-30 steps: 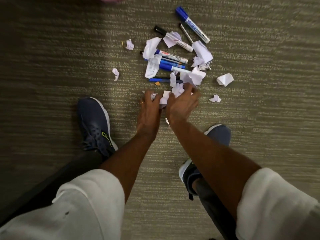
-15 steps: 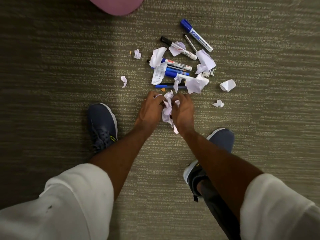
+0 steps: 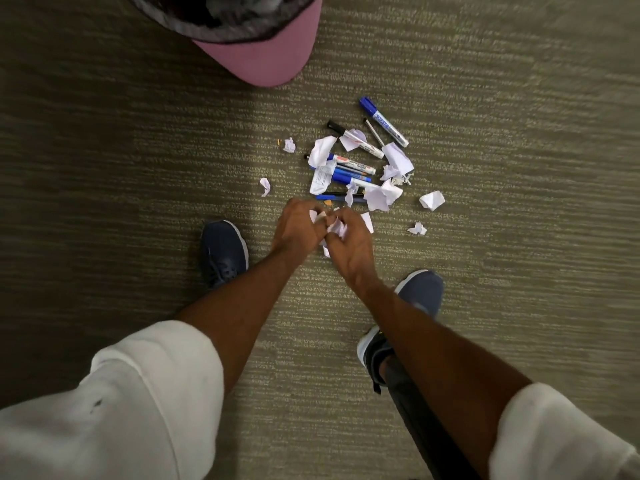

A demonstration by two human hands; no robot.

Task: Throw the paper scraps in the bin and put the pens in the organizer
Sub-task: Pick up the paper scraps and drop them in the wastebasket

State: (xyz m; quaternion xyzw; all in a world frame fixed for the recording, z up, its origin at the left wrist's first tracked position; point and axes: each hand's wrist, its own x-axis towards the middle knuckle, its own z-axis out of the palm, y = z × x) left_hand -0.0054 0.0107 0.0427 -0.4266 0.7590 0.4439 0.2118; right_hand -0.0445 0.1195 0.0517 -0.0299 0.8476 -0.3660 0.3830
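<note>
My left hand point(image 3: 298, 228) and my right hand point(image 3: 351, 242) are pressed together just above the carpet, both closed around a wad of white paper scraps point(image 3: 336, 228). Beyond them lies a pile of pens and markers point(image 3: 349, 171) mixed with more crumpled scraps point(image 3: 382, 197). A blue-capped marker point(image 3: 382, 121) lies at the pile's far right, a black-capped one point(image 3: 353, 138) beside it. Loose scraps sit apart: one to the right point(image 3: 432, 200), a smaller one point(image 3: 417, 229), and two to the left point(image 3: 265, 186) point(image 3: 290, 145). A pink bin point(image 3: 256, 60) with a dark liner stands at the top. No organizer is in view.
The floor is grey-green carpet point(image 3: 502, 168). My left shoe point(image 3: 224, 251) stands beside my left hand, my right shoe point(image 3: 415, 296) below my right hand. White sleeves point(image 3: 138, 393) fill the bottom corners.
My hands have drawn the scraps together into a tighter wad and lifted slightly. The view has tilted up, bringing the pink bin into sight at the top.
</note>
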